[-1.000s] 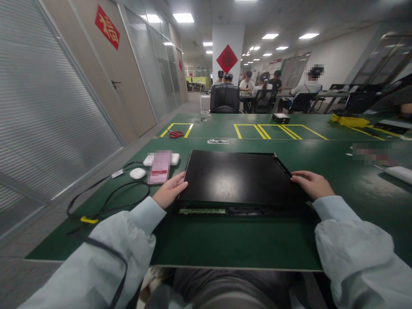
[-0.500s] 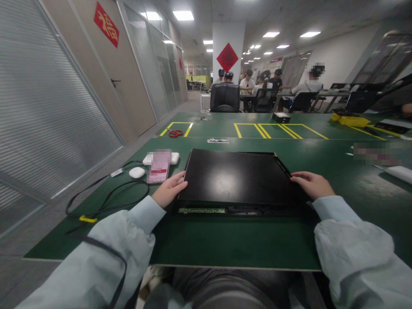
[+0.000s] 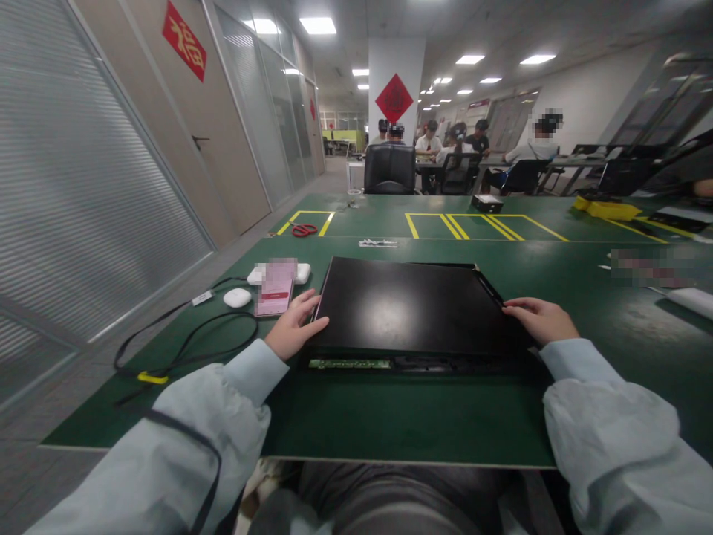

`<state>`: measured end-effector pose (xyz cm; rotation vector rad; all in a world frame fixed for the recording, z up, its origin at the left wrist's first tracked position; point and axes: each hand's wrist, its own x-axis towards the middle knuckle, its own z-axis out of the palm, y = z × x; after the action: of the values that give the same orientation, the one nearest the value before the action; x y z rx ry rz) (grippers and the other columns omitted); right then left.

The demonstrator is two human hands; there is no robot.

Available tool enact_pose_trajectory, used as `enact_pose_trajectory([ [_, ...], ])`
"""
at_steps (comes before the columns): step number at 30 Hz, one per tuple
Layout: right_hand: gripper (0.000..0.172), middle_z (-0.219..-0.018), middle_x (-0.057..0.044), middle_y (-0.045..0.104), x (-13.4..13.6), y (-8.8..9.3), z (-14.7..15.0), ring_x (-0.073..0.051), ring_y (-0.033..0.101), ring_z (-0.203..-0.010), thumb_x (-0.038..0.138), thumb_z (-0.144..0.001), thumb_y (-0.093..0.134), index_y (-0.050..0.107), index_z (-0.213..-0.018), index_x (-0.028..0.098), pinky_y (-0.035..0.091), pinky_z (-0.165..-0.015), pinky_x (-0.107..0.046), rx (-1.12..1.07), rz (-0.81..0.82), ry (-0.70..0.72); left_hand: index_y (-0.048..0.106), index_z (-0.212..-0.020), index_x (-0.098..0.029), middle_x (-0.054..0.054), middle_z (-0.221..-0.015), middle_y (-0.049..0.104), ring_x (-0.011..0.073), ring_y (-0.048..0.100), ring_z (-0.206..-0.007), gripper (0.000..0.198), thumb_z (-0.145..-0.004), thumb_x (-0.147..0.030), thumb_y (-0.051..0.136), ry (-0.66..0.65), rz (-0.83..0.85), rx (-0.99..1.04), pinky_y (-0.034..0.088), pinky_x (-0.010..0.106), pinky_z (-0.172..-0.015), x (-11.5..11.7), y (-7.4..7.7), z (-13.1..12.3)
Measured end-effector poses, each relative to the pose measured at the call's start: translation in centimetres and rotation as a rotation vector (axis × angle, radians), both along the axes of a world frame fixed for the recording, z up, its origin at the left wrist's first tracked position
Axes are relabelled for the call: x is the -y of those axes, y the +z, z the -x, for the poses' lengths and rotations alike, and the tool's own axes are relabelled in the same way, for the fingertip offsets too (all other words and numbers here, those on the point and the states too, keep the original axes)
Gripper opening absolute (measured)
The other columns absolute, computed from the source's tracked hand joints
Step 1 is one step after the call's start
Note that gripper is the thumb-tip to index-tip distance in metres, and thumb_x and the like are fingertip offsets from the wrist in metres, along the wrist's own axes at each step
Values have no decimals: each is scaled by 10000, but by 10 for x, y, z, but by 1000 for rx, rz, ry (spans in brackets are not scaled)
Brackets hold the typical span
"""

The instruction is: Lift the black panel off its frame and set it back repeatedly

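A flat black screen panel (image 3: 409, 306) lies on the green table (image 3: 390, 416) in front of me. A narrow green circuit strip (image 3: 350, 364) runs along its near edge. My left hand (image 3: 292, 328) rests at the panel's left edge, thumb laid on top and fingers stretched along the side. My right hand (image 3: 539, 319) lies at the right edge, fingers extended flat on the panel's corner. Neither hand lifts the panel off the table.
Left of the panel lie a pink phone (image 3: 275, 287), a white earbud case (image 3: 237, 298), a white charger (image 3: 301, 273) and a looping black cable (image 3: 183, 342). Red scissors (image 3: 304, 231) and a small black box (image 3: 486, 203) sit farther back. Several people sit at distant tables behind a black chair (image 3: 388, 170).
My left thumb has shifted up onto the panel's top surface and the fingers spread slightly. The right hand and the panel stay as they were.
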<state>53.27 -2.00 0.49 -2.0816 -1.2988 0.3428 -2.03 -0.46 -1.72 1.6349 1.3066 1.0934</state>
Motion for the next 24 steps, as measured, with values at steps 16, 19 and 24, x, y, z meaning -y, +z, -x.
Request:
enact_pose_trajectory([
  [16, 274, -888, -83, 851, -3, -7, -8, -355, 786, -937, 510, -718, 749, 872, -838, 296, 594, -912, -496, 11, -15, 20, 859, -1313, -154, 260, -1700, 588, 530, 533, -1620, 724, -822, -685, 837, -40, -87, -424, 355, 667, -1399, -5, -6, 4],
  [19, 255, -887, -88, 849, -2, -5, -5, -353, 788, -942, 487, -716, 756, 873, -828, 290, 595, -924, -494, 1, -15, 5, 858, -1306, -163, 252, -1691, 596, 523, 537, -1618, 712, -825, -688, 836, -35, -97, -421, 363, 672, -1394, -5, -8, 3],
  [24, 218, -848, -82, 841, -2, -4, -2, -369, 787, -927, 483, -699, 757, 859, -775, 306, 599, -935, -524, 0, -33, -4, 859, -1300, -178, 235, -1670, 621, 504, 555, -1607, 660, -833, -643, 833, -34, -117, -420, 383, 661, -1387, -7, -11, 3],
])
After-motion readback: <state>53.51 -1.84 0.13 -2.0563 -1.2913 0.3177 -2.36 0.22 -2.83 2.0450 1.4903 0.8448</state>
